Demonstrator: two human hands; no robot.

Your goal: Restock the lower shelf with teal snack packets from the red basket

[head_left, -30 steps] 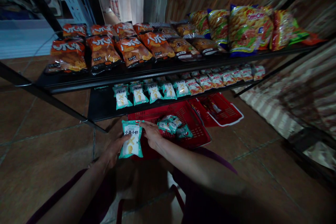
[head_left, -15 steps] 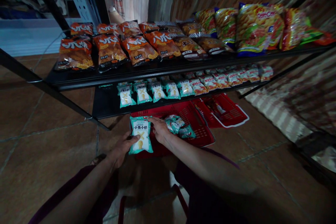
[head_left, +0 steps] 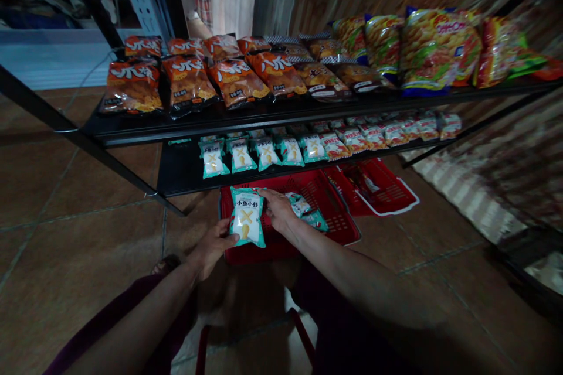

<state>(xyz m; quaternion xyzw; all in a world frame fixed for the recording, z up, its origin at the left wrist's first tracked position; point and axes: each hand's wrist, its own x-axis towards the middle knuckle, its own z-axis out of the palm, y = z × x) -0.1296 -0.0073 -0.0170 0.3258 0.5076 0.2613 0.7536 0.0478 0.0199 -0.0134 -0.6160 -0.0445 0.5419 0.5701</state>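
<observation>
A teal and white snack bag point(head_left: 247, 215) is held upright between both hands, its printed front facing me. My left hand point(head_left: 214, 246) grips its lower left edge, with the thumb across the front. At the upper right corner of the bag, my right hand point(head_left: 277, 209) is closed on the edge; some of its fingers are hidden. Below and behind lies a red shopping basket point(head_left: 336, 217) on the floor, with a few similar bags point(head_left: 314, 220) inside. On the lower shelf point(head_left: 180, 173) stands a row of matching teal bags point(head_left: 267, 153).
Orange snack bags point(head_left: 185, 85) and large yellow bags point(head_left: 428, 50) fill the upper shelf point(head_left: 149, 133). Red and white packets point(head_left: 352, 139) stand at the lower shelf's right. A second red basket point(head_left: 391, 190) sits to the right. A black shelf post point(head_left: 118, 167) slants at the left.
Both hands have moved the teal snack bag slightly up and to the right. It is tilted a little differently. The camera view has shifted slightly.
</observation>
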